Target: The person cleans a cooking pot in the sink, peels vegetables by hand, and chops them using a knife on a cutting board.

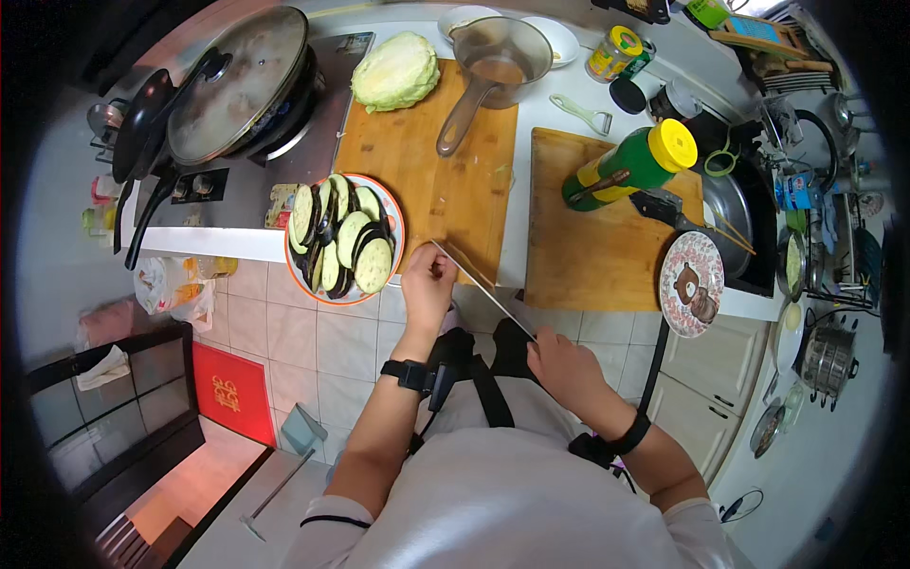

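Observation:
My right hand point(572, 370) grips the handle end of a kitchen knife point(490, 295), whose blade is seen nearly edge-on and slants up to the left. At the blade's far end is my left hand point(429, 284), its fingers curled; whether they pinch the blade or something small is hidden. Both hands are at the front edge of a wooden cutting board point(455, 192). Just left of my left hand, an orange-rimmed plate point(399, 235) holds overlapping eggplant slices point(341, 238). A cut cabbage point(396, 71) and a brown translucent saucepan point(503, 60) rest towards the board's back.
A lidded, steaming wok point(238, 85) stands on the stove; its handle points towards me. On the right, a second cutting board point(590, 256) carries a green bottle point(618, 171) with a yellow cap. Beside it are a patterned plate point(692, 249) and a sink point(739, 206). A peeler point(583, 114) lies behind.

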Demonstrator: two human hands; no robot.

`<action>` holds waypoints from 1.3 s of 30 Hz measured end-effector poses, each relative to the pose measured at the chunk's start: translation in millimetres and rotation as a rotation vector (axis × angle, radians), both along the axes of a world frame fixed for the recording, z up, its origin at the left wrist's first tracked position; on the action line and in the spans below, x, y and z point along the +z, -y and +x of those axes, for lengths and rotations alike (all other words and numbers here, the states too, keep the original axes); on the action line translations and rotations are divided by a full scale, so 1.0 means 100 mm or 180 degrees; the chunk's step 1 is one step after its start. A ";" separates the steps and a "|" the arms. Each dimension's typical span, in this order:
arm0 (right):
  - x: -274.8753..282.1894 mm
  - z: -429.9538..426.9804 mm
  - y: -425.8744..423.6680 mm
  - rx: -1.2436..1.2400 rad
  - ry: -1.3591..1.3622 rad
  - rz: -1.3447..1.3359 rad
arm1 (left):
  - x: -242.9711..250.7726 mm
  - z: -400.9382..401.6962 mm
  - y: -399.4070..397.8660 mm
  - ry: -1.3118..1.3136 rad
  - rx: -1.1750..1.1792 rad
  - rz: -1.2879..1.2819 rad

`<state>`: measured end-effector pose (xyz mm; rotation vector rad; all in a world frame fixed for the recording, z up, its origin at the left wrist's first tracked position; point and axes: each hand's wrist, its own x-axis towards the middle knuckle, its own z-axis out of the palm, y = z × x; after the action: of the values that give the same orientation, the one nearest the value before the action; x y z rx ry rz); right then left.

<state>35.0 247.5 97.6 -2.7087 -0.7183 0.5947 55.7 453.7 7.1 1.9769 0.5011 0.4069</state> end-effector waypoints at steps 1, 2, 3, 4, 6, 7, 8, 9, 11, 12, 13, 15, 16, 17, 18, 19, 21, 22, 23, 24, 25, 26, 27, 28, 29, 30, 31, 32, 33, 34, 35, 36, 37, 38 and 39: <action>-0.02 0.00 -0.02 -0.0002 0.0055 -0.0070 | 0.00 0.00 0.00 -0.0001 -0.0008 0.0003; -0.08 0.00 -0.02 -0.0011 0.0055 -0.0067 | -0.01 -0.01 0.01 0.0005 0.0043 -0.0047; -0.14 0.02 -0.03 -0.0067 0.0050 0.0044 | 0.00 0.02 0.01 0.0045 0.0094 -0.0098; -0.18 0.05 -0.03 -0.0122 0.0046 0.0156 | 0.01 0.04 0.01 0.0081 0.0085 -0.0095; -0.19 0.13 -0.04 -0.0170 0.0007 0.0319 | 0.03 0.05 0.00 0.0220 0.0103 0.0066; -0.18 0.16 -0.04 -0.0206 -0.0068 0.0478 | 0.03 0.05 -0.01 0.0258 0.0107 0.0082; -0.15 0.18 -0.01 -0.0196 -0.0031 0.0496 | 0.02 0.04 -0.01 0.0144 0.0089 -0.0049; -0.13 0.20 0.04 -0.0148 0.0008 0.0434 | 0.02 0.03 -0.03 0.0024 0.0102 -0.0169; -0.04 0.25 0.18 -0.0107 0.0040 0.0363 | 0.13 -0.06 -0.09 -0.0494 -0.0129 -0.0044; 0.03 0.27 0.24 0.0157 0.0407 0.0357 | 0.18 -0.14 -0.09 -0.0375 0.0044 -0.1091; 0.08 0.29 0.32 0.0398 0.0786 0.0339 | 0.21 -0.21 -0.10 -0.0238 0.0190 -0.2145; 0.04 0.36 0.47 0.0685 0.1075 0.0200 | 0.24 -0.38 -0.24 -0.0314 -0.0228 -0.1918; 0.02 0.39 0.51 0.0972 0.1336 0.0062 | 0.49 -0.41 -0.23 -0.0267 -0.0488 -0.1268; 0.03 0.42 0.51 0.0958 0.1344 0.0065 | 0.71 -0.43 -0.23 -0.0218 -0.0726 -0.0613; 0.03 0.44 0.48 0.1115 0.1515 -0.0001 | 0.86 -0.41 -0.28 -0.0123 -0.1525 0.0629; 0.04 0.47 0.45 0.1269 0.1684 -0.0068 | 0.87 -0.37 -0.26 -0.0122 -0.1503 0.0639; 0.03 0.51 0.38 0.1404 0.1770 -0.0053 | 0.85 -0.28 -0.18 -0.0568 -0.2894 0.1876; 0.02 0.53 0.35 0.1519 0.1857 -0.0060 | 0.74 -0.28 -0.17 -0.0819 -0.3053 0.2164; 0.01 0.56 0.33 0.1542 0.1883 -0.0045 | 0.65 -0.27 -0.17 -0.0815 -0.3018 0.2181; -0.03 0.58 0.33 0.1533 0.1997 0.0055 | 0.62 -0.22 -0.17 -0.0811 -0.2998 0.2051; -0.04 0.60 0.33 0.1523 0.2110 0.0155 | 0.60 -0.19 -0.17 -0.0806 -0.2979 0.1921; -0.04 0.62 0.34 0.1524 0.2123 0.0165 | 0.58 -0.15 -0.16 -0.0816 -0.2953 0.1960; -0.04 0.64 0.38 0.1528 0.2060 0.0020 | 0.56 -0.12 -0.13 -0.0814 -0.2945 0.1963; -0.03 0.65 0.42 0.1530 0.1997 -0.0126 | 0.52 -0.09 -0.11 -0.0833 -0.2775 0.1917; -0.02 0.67 0.46 0.1532 0.2004 -0.0125 | 0.50 -0.07 -0.10 -0.0848 -0.2606 0.1872; -0.01 0.68 0.50 0.1597 0.2008 -0.0146 | 0.51 -0.05 -0.10 -0.0839 -0.2613 0.1874; 0.00 0.68 0.55 0.1660 0.2012 -0.0169 | 0.52 -0.04 -0.10 -0.0951 -0.2589 0.1940; 0.03 0.67 0.61 0.1648 0.2019 -0.0178 | 0.53 -0.02 -0.10 -0.1062 -0.2565 0.2007; 0.06 0.65 0.69 0.1612 0.1906 -0.0198 | 0.50 -0.02 -0.12 -0.1053 -0.2562 0.2013; 0.08 0.62 0.76 0.1584 0.1788 -0.0218 | 0.44 -0.04 -0.14 -0.0966 -0.2482 0.1935; 0.09 0.59 0.84 0.1591 0.1793 -0.0217 | 0.39 -0.05 -0.16 -0.0879 -0.2401 0.1857; 0.10 0.54 0.92 0.1362 0.1692 -0.0088 | 0.40 -0.06 -0.17 -0.0883 -0.2403 0.1855; 0.10 0.49 0.97 0.1135 0.1589 0.0040 | 0.42 -0.07 -0.19 -0.0754 -0.2398 0.1485; 0.13 0.44 1.01 0.0827 0.1385 0.0221 | 0.43 -0.09 -0.20 -0.0627 -0.2383 0.1116; 0.10 0.36 1.03 0.0824 0.1388 0.0215 | 0.41 -0.12 -0.21 -0.0621 -0.2386 0.1113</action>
<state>71.1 144.1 107.6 -2.7256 -1.1834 0.0190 43.8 474.9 47.8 2.3780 -0.2303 -0.1872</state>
